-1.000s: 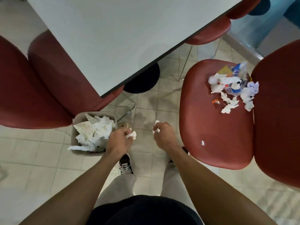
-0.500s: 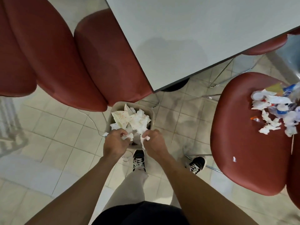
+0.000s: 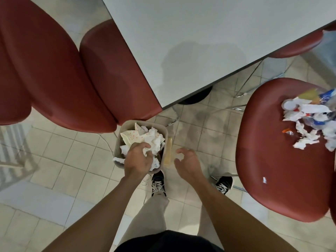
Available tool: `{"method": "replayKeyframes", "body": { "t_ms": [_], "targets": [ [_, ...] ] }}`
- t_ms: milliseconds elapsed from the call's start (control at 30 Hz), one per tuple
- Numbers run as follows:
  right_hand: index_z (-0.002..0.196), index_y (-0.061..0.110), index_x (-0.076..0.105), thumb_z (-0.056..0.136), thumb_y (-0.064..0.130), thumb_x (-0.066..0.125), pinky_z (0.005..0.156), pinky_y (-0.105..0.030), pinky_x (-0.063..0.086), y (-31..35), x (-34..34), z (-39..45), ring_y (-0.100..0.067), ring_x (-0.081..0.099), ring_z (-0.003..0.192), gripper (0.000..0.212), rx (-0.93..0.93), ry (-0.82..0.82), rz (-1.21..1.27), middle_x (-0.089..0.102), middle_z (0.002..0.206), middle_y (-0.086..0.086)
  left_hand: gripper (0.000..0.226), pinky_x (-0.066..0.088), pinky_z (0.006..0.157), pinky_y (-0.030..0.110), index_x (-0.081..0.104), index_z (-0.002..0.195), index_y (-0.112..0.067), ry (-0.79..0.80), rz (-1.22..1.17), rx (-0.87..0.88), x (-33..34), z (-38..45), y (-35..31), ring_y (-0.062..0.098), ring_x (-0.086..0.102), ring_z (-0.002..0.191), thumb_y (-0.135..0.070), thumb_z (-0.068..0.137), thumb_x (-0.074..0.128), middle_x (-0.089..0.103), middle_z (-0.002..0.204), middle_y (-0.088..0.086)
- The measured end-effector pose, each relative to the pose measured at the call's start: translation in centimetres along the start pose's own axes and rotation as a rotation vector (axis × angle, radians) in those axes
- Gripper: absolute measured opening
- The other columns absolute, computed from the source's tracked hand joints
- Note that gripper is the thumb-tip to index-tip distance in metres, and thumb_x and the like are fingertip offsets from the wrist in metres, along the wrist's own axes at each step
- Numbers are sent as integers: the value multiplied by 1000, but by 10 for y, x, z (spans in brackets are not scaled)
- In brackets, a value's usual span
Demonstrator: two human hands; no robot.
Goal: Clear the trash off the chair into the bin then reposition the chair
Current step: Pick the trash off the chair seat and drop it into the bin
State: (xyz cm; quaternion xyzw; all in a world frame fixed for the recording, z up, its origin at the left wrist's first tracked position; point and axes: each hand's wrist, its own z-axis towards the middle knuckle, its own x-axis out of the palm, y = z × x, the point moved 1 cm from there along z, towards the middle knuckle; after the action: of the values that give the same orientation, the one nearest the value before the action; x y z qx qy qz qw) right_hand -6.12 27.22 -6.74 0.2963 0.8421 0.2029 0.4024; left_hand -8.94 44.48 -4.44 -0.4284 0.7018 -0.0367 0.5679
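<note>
Head view: the left hand (image 3: 138, 159) pinches a crumpled tissue (image 3: 147, 151) over the bin (image 3: 120, 140), while the right hand (image 3: 188, 163), which held a scrap half a second ago, now hangs empty, fingers spread. More trash (image 3: 309, 122) remains at the far right edge of the chair (image 3: 278, 160), so clearing looks unfinished.

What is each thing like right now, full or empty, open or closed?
bin: nearly full of crumpled paper
left hand: over the bin, fingers curled on paper
right hand: empty, fingers loosely curled, beside the bin
chair: trash still on its seat
trash pile: heaped at the seat's far right
</note>
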Motion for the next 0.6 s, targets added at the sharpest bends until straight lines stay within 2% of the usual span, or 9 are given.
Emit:
{"method": "replayKeyframes", "body": {
  "t_ms": [67,133,233,300,367,467,533,600],
  "targets": [
    [120,21,59,88,16,57,80,-20,45,-17,-17,1,-13,60,78,33,24,-28,23,47,127,-6,15,48,78,29,68,98,-20,10,0,59,10,-1,-21,13,56,83,-15,85,63,61,104,-1],
    [122,22,58,89,17,58,81,-20,46,-39,-42,1,-9,56,72,33,55,-68,42,46,128,-6,14,50,79,32,67,93,-23,53,10,113,28,-3,-48,17,59,88,-14,84,62,60,98,-3],
    [125,21,56,89,16,57,89,-29,50,-69,-84,2,-15,59,84,36,101,-125,67,44,129,-7,16,52,80,33,69,93,-23,97,45,177,57,-5,-91,20,61,88,-14,82,61,63,99,-2],
    [127,19,55,89,15,57,92,-31,50,-90,-117,3,-17,58,85,38,122,-172,86,42,130,-7,16,48,79,28,70,94,-18,127,73,255,81,-6,-126,20,61,88,-12,82,61,65,98,-1],
    [128,19,54,89,16,58,93,-29,47,-113,-149,7,-16,55,83,39,149,-220,110,42,130,-7,16,47,78,26,70,94,-19,165,86,292,108,-8,-159,21,62,89,-11,82,62,65,98,0],
    [126,20,55,88,17,57,88,-23,41,-146,-195,12,-19,53,88,39,193,-293,115,45,127,-9,19,51,81,34,67,95,-25,245,76,349,146,-13,-208,20,61,93,-12,83,60,62,103,-2],
    [126,20,56,87,16,56,91,-29,44,-166,-222,13,-27,57,99,39,226,-327,134,46,127,-10,19,46,85,31,66,103,-25,282,136,435,168,-19,-239,17,57,102,-17,87,60,59,111,-5],
    [127,19,55,87,14,56,92,-35,48,-185,-247,13,-30,59,99,40,263,-354,164,44,128,-9,22,40,86,27,65,109,-25,299,170,479,187,-25,-271,15,53,107,-20,89,59,57,114,-6]
  ]
}}
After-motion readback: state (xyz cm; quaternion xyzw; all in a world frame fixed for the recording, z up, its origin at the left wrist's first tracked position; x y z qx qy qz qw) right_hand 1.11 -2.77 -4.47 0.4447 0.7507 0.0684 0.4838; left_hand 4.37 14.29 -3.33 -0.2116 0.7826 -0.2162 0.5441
